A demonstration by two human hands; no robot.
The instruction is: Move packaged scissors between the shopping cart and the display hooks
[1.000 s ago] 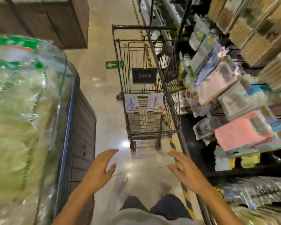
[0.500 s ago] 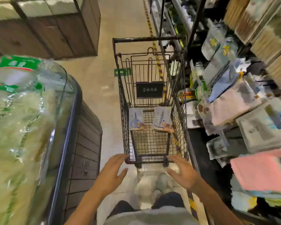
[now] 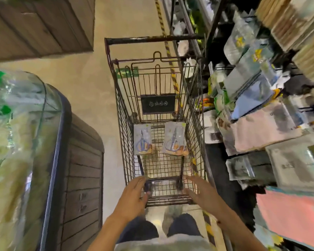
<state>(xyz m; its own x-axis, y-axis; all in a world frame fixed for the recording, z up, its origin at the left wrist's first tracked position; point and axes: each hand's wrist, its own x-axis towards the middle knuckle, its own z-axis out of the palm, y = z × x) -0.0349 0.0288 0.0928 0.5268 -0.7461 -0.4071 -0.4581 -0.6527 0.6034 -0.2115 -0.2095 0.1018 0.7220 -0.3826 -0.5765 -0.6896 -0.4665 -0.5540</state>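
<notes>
Our left hand (image 3: pixel 132 194) hovered empty, fingers loosely spread, at the cart (image 3: pixel 196 124) rim. Two scissor packs (image 3: pixel 142 139) lay flat inside: light, stiff, slick cards, we judged, best pinched by an edge. Our right hand (image 3: pixel 200 193) was likewise open.

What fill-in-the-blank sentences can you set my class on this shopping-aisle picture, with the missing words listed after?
1. The number of scissors packs lying in the shopping cart is ____.
2. Both packs, the left pack and the right pack, lie on the cart's wire ____.
3. The left hand and right hand each hold ____.
4. The shelves of hanging goods stand on the person's ____ side.

Missing words: two; floor; nothing; right
</notes>
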